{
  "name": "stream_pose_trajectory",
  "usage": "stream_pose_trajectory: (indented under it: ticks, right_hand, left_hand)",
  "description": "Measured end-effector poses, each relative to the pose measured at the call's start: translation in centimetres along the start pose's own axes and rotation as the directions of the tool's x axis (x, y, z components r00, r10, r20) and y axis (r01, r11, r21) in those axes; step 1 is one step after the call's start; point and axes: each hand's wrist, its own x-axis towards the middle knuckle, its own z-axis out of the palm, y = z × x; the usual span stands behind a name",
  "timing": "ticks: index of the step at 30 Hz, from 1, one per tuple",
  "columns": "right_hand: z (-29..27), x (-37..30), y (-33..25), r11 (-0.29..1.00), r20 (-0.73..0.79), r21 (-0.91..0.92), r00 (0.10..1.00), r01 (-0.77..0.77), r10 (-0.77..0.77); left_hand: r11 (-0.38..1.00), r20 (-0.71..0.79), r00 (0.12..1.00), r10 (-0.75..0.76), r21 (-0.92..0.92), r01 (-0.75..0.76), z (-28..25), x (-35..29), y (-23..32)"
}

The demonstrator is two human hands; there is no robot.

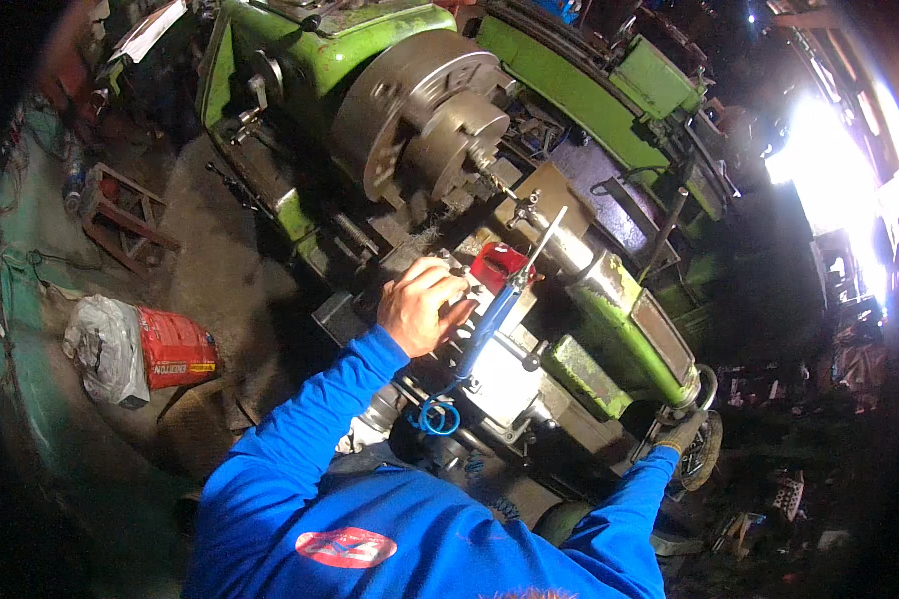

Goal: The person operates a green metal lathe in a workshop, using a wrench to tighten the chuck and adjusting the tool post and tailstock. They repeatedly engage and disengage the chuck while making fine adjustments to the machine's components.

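Note:
My left hand (422, 304) is bare and rests over the tool post (459, 268) of a green lathe, fingers loosely bent and thumb apart, with nothing visible in them. Beside it a blue air blow gun (493, 324) with a coiled blue hose lies across the carriage, next to a red container (499, 266). At the lower right my right hand (681, 435), which looks gloved, is closed on the tailstock handwheel (707, 449); its fingertips are partly hidden. A drill bit (494, 183) extends from the tailstock (629, 314) to the round workpiece (459, 140) in the chuck (400, 105).
On the floor to the left lie a red and white sack (175, 347) and a small wooden stand (125, 220). The green lathe bed guard (579, 95) runs along the far side. Bright light enters from an opening (839, 170) at the right.

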Motion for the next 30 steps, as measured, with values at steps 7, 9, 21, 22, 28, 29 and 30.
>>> stream_pose_trajectory:
  ticks: [7, 9, 21, 22, 28, 29, 30]
  right_hand:
    - [-3.1, 4.5, 0.4, 0.922, 0.106, 0.381, 0.988, 0.066, -0.114]
    - [-2.8, 4.3, 1.0, 0.911, 0.107, 0.407, 0.988, 0.063, -0.115]
    - [-8.6, 3.0, -1.9, 0.795, 0.545, -0.268, 0.766, 0.544, -0.341]
    - [-8.5, 2.0, -2.5, 0.86, 0.551, -0.295, 0.809, 0.417, -0.204]
    - [-7.0, 7.2, -5.8, 0.755, 0.725, -0.106, 0.571, 0.647, -0.387]
    - [-6.0, 8.6, -5.5, 0.762, 0.695, -0.095, 0.591, 0.641, -0.41]
    - [-5.1, 10.2, -5.0, 0.763, 0.665, -0.08, 0.605, 0.641, -0.438]
  left_hand:
    - [0.997, -0.214, 0.976, -0.036, -0.08, 0.019, -0.6, -1.0, 0.2]
    - [0.991, -0.398, 0.908, -0.132, -0.021, 0.135, -0.9, -4.2, -1.1]
    - [0.24, 0.302, 0.004, -0.953, 0.749, 0.617, -7.2, -52.9, 4.9]
    - [0.268, 0.501, -0.198, -0.843, 0.709, 0.652, -10.4, -56.2, 5.2]
    - [0.051, 0.2, -0.084, -0.976, 0.586, 0.809, -1.6, -56.1, 10.2]
    - [0.083, 0.157, -0.014, -0.987, 0.591, 0.803, -1.4, -55.0, 10.0]
    - [0.063, 0.123, -0.003, -0.992, 0.531, 0.845, -1.3, -53.9, 9.8]
